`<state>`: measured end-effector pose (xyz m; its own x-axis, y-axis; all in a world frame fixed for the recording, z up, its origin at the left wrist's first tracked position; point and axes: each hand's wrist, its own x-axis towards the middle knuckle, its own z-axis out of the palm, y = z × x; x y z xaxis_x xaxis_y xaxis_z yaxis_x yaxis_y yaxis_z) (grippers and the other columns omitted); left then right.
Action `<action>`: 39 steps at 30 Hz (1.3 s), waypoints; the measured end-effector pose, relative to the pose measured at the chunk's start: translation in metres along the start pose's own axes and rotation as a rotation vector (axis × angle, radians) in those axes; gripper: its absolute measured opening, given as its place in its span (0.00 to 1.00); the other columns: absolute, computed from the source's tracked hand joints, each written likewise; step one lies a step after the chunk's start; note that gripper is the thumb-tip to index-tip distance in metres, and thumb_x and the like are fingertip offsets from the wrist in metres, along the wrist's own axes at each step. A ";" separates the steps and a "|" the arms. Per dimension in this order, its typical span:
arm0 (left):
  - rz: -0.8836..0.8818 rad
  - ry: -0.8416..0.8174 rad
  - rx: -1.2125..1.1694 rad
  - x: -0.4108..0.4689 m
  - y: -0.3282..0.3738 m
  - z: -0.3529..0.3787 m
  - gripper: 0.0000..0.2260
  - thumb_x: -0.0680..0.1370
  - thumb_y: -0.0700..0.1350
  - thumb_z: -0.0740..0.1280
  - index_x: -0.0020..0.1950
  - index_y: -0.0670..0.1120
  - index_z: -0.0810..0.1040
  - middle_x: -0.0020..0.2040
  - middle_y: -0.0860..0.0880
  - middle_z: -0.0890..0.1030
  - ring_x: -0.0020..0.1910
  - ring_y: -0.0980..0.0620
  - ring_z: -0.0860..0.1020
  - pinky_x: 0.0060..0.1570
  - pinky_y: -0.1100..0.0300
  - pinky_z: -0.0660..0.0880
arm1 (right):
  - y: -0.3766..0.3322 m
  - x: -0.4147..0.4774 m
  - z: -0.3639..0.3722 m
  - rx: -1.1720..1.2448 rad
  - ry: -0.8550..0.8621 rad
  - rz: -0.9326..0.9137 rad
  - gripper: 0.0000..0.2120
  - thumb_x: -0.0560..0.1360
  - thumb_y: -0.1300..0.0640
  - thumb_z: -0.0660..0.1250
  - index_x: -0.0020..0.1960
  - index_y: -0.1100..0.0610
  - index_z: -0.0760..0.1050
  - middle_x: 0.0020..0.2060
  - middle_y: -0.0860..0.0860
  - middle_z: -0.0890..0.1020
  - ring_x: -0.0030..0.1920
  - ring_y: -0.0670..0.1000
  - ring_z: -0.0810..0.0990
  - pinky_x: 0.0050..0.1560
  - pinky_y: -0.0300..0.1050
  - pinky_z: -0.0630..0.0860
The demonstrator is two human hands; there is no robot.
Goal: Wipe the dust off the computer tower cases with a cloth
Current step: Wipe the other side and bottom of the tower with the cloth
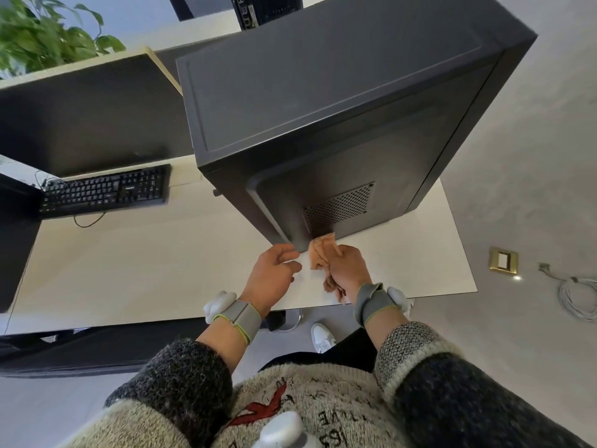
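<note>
Your right hand [347,270] grips a bunched tan cloth [323,257], with the fingers curled round it. The upper end of the cloth presses on the bottom edge of the side panel of the black tower case [323,124], just under the vent grille [339,205]. The rest of the cloth hangs below your palm, and your wrist band partly hides it.

Your left hand [274,270] holds nothing. Its fingers are loosely curled and reach toward the near bottom corner of the case. You cannot tell if the fingertips touch the case. Both wrists are over the front edge of the bench [129,270], with the forearms coming in low and nearly parallel.

The case stands on the right part of the bench, and its right side is close to the right edge of the bench. On the left of your hands a wide strip of bare bench runs to the keyboard [103,192], so there is room on that side. On the right only a narrow strip is left before the edge.

The base of the case and its far sides are hidden by its own body. A second tower [268,8] is behind it, cut off by the top of the picture. The plant [48,37] is partly out of the picture too.
</note>
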<state>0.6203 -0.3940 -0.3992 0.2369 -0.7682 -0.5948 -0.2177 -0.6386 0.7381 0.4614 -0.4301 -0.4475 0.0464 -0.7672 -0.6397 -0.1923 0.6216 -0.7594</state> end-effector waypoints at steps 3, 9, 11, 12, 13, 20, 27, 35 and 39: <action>-0.001 -0.003 0.014 0.001 -0.002 0.000 0.19 0.79 0.36 0.68 0.71 0.44 0.76 0.63 0.50 0.82 0.59 0.50 0.81 0.55 0.55 0.80 | 0.003 0.000 -0.001 0.027 0.061 -0.211 0.21 0.85 0.47 0.62 0.39 0.60 0.74 0.27 0.56 0.76 0.27 0.51 0.74 0.26 0.45 0.68; -0.003 -0.012 0.051 0.001 -0.001 0.001 0.19 0.80 0.36 0.68 0.71 0.44 0.76 0.63 0.51 0.82 0.60 0.50 0.81 0.58 0.53 0.81 | 0.007 0.009 0.000 -0.005 0.102 -0.227 0.18 0.84 0.47 0.62 0.43 0.59 0.79 0.30 0.53 0.80 0.29 0.53 0.77 0.29 0.47 0.73; 0.005 -0.015 0.056 0.002 0.002 0.001 0.19 0.80 0.36 0.68 0.71 0.45 0.76 0.63 0.52 0.82 0.60 0.49 0.81 0.59 0.52 0.81 | 0.005 0.006 -0.005 0.004 0.040 -0.123 0.21 0.84 0.46 0.62 0.44 0.63 0.77 0.26 0.57 0.77 0.21 0.55 0.75 0.21 0.41 0.67; 0.008 -0.015 0.053 0.002 0.003 0.002 0.20 0.80 0.35 0.68 0.71 0.45 0.76 0.62 0.51 0.82 0.60 0.48 0.81 0.59 0.52 0.81 | 0.004 0.003 -0.008 0.013 0.022 -0.085 0.21 0.84 0.46 0.62 0.44 0.64 0.76 0.25 0.57 0.75 0.19 0.55 0.73 0.19 0.38 0.64; 0.009 -0.016 0.052 0.002 0.003 0.003 0.20 0.80 0.35 0.68 0.71 0.45 0.75 0.62 0.51 0.82 0.60 0.48 0.81 0.58 0.52 0.81 | 0.003 0.001 -0.010 0.019 0.022 -0.075 0.21 0.84 0.46 0.63 0.43 0.63 0.76 0.25 0.57 0.75 0.19 0.54 0.72 0.20 0.37 0.63; 0.029 -0.054 0.089 0.000 0.007 0.010 0.20 0.80 0.36 0.68 0.72 0.46 0.75 0.64 0.51 0.82 0.60 0.50 0.81 0.55 0.56 0.80 | -0.004 -0.002 -0.009 -0.026 0.097 -0.326 0.18 0.84 0.43 0.64 0.44 0.55 0.79 0.30 0.47 0.80 0.29 0.46 0.76 0.31 0.42 0.72; 0.046 -0.040 0.069 -0.002 0.010 0.008 0.19 0.80 0.36 0.68 0.71 0.48 0.75 0.63 0.52 0.82 0.61 0.49 0.81 0.59 0.52 0.81 | -0.010 -0.006 -0.016 0.004 0.033 -0.151 0.18 0.83 0.48 0.65 0.43 0.62 0.76 0.25 0.54 0.75 0.22 0.54 0.75 0.23 0.41 0.66; 0.058 -0.031 0.075 -0.009 0.011 0.009 0.20 0.80 0.36 0.67 0.72 0.47 0.75 0.64 0.52 0.82 0.62 0.49 0.81 0.57 0.54 0.80 | -0.002 -0.002 -0.004 -0.072 0.006 -0.090 0.18 0.84 0.47 0.61 0.44 0.60 0.77 0.26 0.57 0.78 0.25 0.61 0.80 0.21 0.44 0.70; 0.057 -0.015 0.068 -0.011 0.012 0.007 0.21 0.80 0.37 0.68 0.73 0.47 0.74 0.64 0.52 0.82 0.62 0.49 0.81 0.59 0.52 0.81 | -0.012 -0.011 -0.008 0.020 0.097 -0.145 0.16 0.82 0.51 0.64 0.41 0.61 0.75 0.26 0.56 0.75 0.22 0.55 0.74 0.20 0.39 0.65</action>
<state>0.6086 -0.3933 -0.3862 0.2084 -0.8038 -0.5571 -0.2948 -0.5948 0.7479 0.4555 -0.4306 -0.4307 -0.0223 -0.8603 -0.5093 -0.1711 0.5052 -0.8459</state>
